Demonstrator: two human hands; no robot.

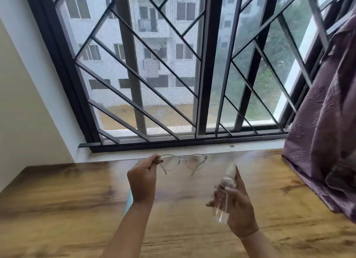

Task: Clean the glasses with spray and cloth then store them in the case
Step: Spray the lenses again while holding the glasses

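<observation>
Glasses (pixel 183 162) are pinched at one corner by the left hand (pixel 143 177), lenses facing the spray bottle (pixel 224 192) the right hand (pixel 238 205) grips, ready for misting

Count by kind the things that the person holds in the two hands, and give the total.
Glasses: 1, pinched by the left hand
Spray bottle: 1, gripped by the right hand
Total: 2
</observation>
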